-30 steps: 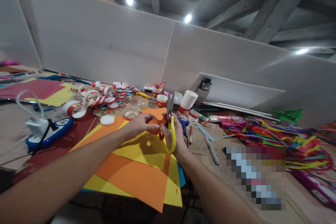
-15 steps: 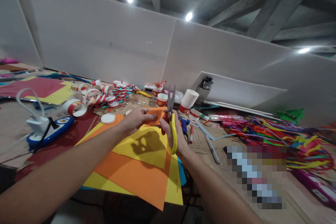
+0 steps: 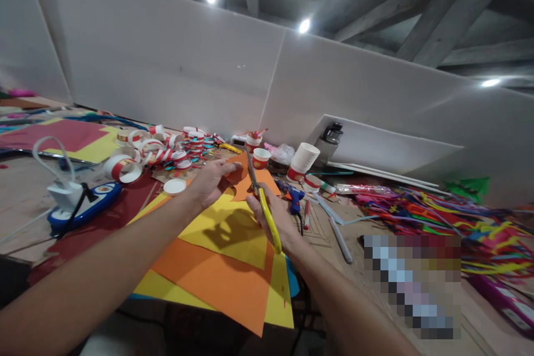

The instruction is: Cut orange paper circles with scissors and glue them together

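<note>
Pinched in my left hand [image 3: 213, 181] is a small piece of orange paper [image 3: 238, 169]. My right hand [image 3: 273, 212] is closed around the yellow handle of a pair of scissors [image 3: 267, 216]. The blades point up and away and lie along the right edge of the orange piece; they look closed or nearly so. Below both hands, yellow paper [image 3: 208, 233] lies over a larger orange sheet [image 3: 225, 289], with the shadow of hands and scissors on it.
Behind my hands stand a paper cup [image 3: 261, 159] and a stack of cups [image 3: 303, 161]. A blue glue gun [image 3: 296, 200] lies to the right, near colourful pipe cleaners [image 3: 417, 208]. Cut cup rings [image 3: 123, 168] and a blue power strip [image 3: 85, 208] are on the left.
The scissors have tilted left and their blades have come together against the orange piece. My left hand has raised and turned the paper slightly. The view has shifted a little.
</note>
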